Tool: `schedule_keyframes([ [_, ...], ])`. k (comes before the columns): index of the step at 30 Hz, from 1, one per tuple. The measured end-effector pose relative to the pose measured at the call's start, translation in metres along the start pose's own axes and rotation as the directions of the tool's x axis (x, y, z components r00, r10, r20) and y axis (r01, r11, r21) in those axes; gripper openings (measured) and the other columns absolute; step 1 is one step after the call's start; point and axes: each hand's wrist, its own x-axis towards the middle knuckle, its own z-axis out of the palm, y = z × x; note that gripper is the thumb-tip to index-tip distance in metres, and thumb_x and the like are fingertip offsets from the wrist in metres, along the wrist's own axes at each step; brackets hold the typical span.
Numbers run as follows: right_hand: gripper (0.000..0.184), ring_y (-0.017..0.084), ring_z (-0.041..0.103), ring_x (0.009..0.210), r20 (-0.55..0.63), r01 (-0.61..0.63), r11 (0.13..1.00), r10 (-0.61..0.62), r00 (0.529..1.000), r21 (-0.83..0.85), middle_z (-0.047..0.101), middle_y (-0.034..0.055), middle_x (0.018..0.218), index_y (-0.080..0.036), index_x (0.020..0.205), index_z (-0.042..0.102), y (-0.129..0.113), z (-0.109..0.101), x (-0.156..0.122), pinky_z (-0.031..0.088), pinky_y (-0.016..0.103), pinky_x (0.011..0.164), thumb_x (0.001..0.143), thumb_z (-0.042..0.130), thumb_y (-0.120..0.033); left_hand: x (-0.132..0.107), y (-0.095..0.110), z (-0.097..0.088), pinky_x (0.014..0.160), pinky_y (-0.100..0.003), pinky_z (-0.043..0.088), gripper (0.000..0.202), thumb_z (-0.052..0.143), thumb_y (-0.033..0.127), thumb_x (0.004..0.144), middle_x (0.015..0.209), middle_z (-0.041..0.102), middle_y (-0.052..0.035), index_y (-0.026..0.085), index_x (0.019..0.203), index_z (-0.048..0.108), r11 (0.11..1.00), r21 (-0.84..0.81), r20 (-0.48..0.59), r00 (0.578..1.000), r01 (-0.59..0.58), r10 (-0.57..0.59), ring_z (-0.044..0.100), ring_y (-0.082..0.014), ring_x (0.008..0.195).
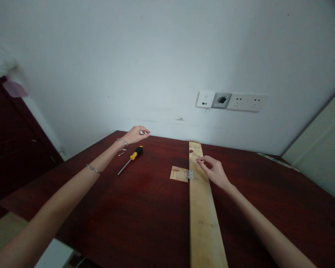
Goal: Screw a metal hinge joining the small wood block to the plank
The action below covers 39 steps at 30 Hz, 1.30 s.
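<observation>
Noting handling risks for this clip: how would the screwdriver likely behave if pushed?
The screwdriver should stay stiff, given its straight metal shaft. It may roll in an arc, as its handle is much thicker than the shaft. Its bulky handle probably makes that end heavier.

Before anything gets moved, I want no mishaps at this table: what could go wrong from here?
The screwdriver lies loose near the left hand; a stray nudge might roll it. The tiny silvery piece beside it could be brushed away and lost. The small wooden piece beside the long board might shift if the right hand bumps the hinge.
</observation>
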Motion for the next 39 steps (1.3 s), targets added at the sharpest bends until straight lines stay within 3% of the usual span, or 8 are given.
schedule_keyframes([
  [3, 0.026, 0.021, 0.065, 0.08, 0.033, -0.008, 1.0, 0.008, 0.999, -0.002, 0.071, 0.0074, 0.09, -0.02, 0.086, 0.066, 0.001, 0.0, 0.0, 0.053, 0.033, 0.072, 0.087, 0.05, -0.04, -0.018, -0.042, -0.018, 0.086, -0.028, 0.046, 0.034, 0.056, 0.04, 0.078, 0.096, 0.072, -0.0058, 0.014, 0.092, 0.072, 0.994, 0.036, 0.105, 0.988, 0.106, -0.11, 0.063, -0.0182, 0.09],
  [6, 0.027, 0.02, 0.066, 0.077, 0.066, -0.023, 1.0, 0.023, 0.998, 0.0, 0.071, 0.0074, 0.09, -0.019, 0.086, 0.067, 0.001, 0.0, 0.0, 0.053, 0.032, 0.068, 0.086, 0.051, -0.041, -0.043, -0.072, -0.029, 0.084, -0.026, 0.046, 0.031, 0.056, 0.037, 0.076, 0.095, 0.073, -0.005, 0.015, 0.089, 0.074, 0.967, 0.114, 0.178, 0.952, 0.229, -0.247, 0.064, -0.0183, 0.088],
  [12, 0.027, 0.021, 0.066, 0.073, 0.114, -0.038, 0.999, 0.037, 0.993, 0.001, 0.072, 0.0078, 0.089, -0.02, 0.085, 0.068, 0.0, 0.0, 0.0, 0.055, 0.032, 0.062, 0.084, 0.053, -0.042, -0.093, -0.111, -0.036, 0.071, -0.022, 0.046, 0.027, 0.055, 0.031, 0.072, 0.082, 0.073, -0.0025, 0.016, 0.083, 0.075, 0.883, 0.307, 0.264, 0.859, 0.355, -0.438, 0.064, -0.0169, 0.077],
  [16, 0.027, 0.022, 0.067, 0.075, 0.124, -0.039, 0.999, 0.04, 0.992, -0.011, 0.073, 0.0076, 0.087, -0.021, 0.084, 0.069, 0.0, 0.0, 0.0, 0.055, 0.032, 0.064, 0.083, 0.053, -0.042, -0.113, -0.129, -0.034, 0.073, -0.022, 0.046, 0.026, 0.054, 0.031, 0.071, 0.083, 0.073, -0.0031, 0.017, 0.082, 0.074, 0.862, 0.358, 0.275, 0.841, 0.36, -0.466, 0.064, -0.0171, 0.078],
  [26, 0.026, 0.021, 0.067, 0.075, 0.136, -0.033, 0.999, 0.036, 0.99, -0.029, 0.073, 0.007, 0.091, -0.02, 0.088, 0.069, 0.009, 0.002, -0.003, 0.055, 0.033, 0.065, 0.084, 0.052, -0.04, -0.105, -0.132, -0.009, 0.068, -0.022, 0.044, 0.025, 0.055, 0.035, 0.075, 0.093, 0.071, -0.0056, 0.021, 0.083, 0.074, 0.8, 0.486, 0.25, 0.82, 0.354, -0.515, 0.064, -0.0196, 0.086],
  [39, 0.026, 0.021, 0.067, 0.078, 0.146, -0.049, 0.998, 0.053, 0.988, -0.028, 0.072, 0.0066, 0.089, -0.02, 0.087, 0.069, 0.011, 0.004, -0.004, 0.054, 0.031, 0.065, 0.085, 0.05, -0.037, -0.095, -0.119, 0.002, 0.074, -0.027, 0.046, 0.02, 0.054, 0.027, 0.078, 0.093, 0.068, -0.0122, 0.018, 0.073, 0.07, 0.72, 0.653, 0.247, 0.832, 0.236, -0.497, 0.062, -0.0239, 0.089],
])
